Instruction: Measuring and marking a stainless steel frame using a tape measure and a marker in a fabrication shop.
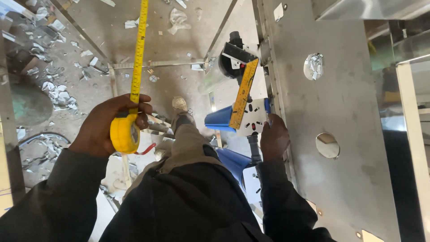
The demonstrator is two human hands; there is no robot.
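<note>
Left hand (104, 130): closed around yellow tape measure case (125, 133), its blade (139, 49) extended away over the littered floor (53, 85). Right hand (274, 138): at the edge of the steel panel (345, 112); grip unclear, possibly touching the blade end. Yellow square (243, 94) beside a black tool (235, 60).

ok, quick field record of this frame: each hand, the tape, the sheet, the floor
left hand: grips a yellow tape measure
tape blade: pulled out, running up and away over the floor
right hand: at the edge of the metal sheet, holding a yellow ruler
metal sheet: grey, with round holes
floor: dusty, littered with metal scraps
also: blue pieces below the ruler
</note>
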